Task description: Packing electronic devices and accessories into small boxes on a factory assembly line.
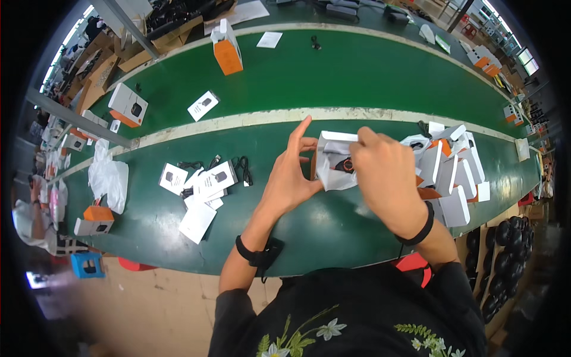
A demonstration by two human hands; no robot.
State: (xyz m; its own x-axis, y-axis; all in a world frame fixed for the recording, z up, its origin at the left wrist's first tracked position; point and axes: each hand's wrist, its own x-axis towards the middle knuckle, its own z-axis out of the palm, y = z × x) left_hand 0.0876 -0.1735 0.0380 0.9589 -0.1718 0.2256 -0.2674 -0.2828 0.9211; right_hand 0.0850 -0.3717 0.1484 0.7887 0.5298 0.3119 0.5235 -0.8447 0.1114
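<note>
Over green belt (333,232), mid-frame, both hands work a small white box (333,163) w/ open top flap, held just above surface. Left hand (291,175) grips box's left side, fingers raised. Right hand (383,172) covers its right side & top, grasping it. Pile of white/orange boxes (452,172) just right; leaflets (205,184) & black cables (241,166) to left.

Both hands hold a small white cardboard box above a green work table.

The left hand (292,178) braces the white cardboard box (334,162) from its left side, fingers spread upward, while the right hand (383,172) grips its top edge. A cluster of open white-and-orange boxes (453,172) lies just beside the right hand; white leaflets (205,190) and black cables (242,168) lie left on the green table (333,77).
</note>
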